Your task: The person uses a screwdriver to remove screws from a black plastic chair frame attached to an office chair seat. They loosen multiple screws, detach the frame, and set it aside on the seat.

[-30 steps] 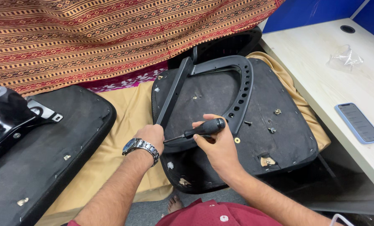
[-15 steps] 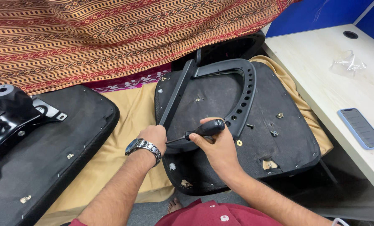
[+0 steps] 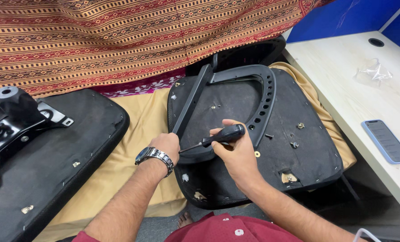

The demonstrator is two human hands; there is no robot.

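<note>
Screwdriver [image 3: 213, 140] going sideways into an upturned chair seat [image 3: 298, 157]

The right hand [image 3: 235, 154] has its fingers wrapped tight around the black handle, so the screwdriver's long axis runs nearly level across the seat, handle end up and right, thin shaft pointing left and slightly down toward the left hand [image 3: 166, 145]. That left hand, with a metal watch [image 3: 154, 156] on the wrist, sits curled in a fist on the lower end of the black armrest frame [image 3: 262, 96], right where the tip ends up. A second seat [image 3: 52, 157] lies well apart on the left, a phone [image 3: 386, 141] on the desk [image 3: 343, 76].
</note>
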